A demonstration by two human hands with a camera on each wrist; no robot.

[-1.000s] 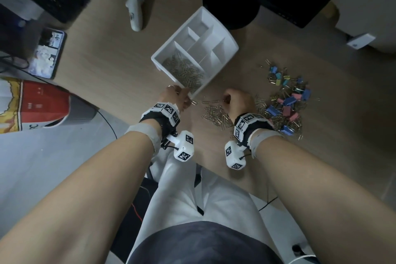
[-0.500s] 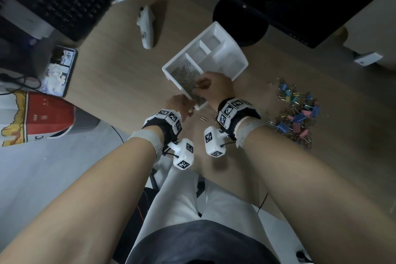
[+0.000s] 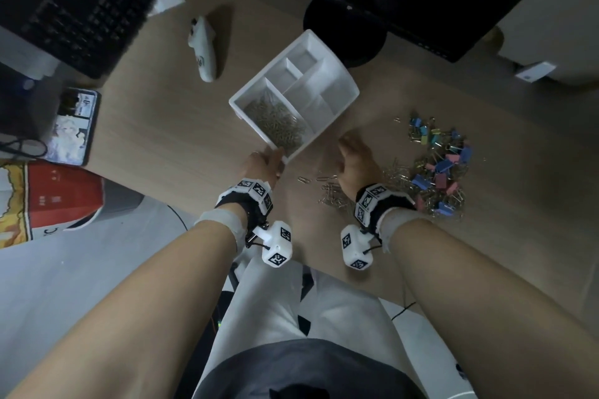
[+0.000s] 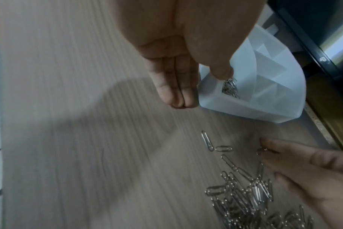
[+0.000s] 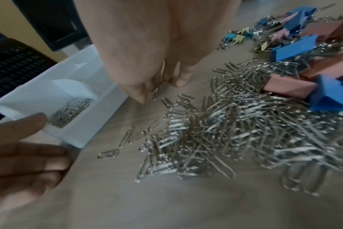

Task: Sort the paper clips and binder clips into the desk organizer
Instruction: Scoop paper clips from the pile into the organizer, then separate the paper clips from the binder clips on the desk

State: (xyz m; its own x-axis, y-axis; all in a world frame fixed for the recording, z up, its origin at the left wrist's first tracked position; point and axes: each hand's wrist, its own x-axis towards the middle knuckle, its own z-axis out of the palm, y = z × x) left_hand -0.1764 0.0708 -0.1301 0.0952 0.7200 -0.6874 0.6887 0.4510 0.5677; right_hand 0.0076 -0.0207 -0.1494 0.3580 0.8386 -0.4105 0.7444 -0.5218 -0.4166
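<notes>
Nearest the desk's front edge, the right hand (image 3: 355, 165) hangs over the loose paper clips (image 5: 235, 136), and only the right wrist view shows its thumb and fingers (image 5: 139, 91) pinching one clip (image 5: 155, 93), with the binder clips (image 3: 444, 165) piled just beyond on the right. The left hand (image 3: 264, 160) holds the near corner of the desk organizer (image 3: 337, 87), fingers straight against its outer wall and thumb hooked over the rim, as the left wrist view shows, and bare desk (image 3: 155, 139) lies open to its left. Half a second ago the right hand was over the organizer's front compartment, where more clips lie; it has since come back to the pile.
</notes>
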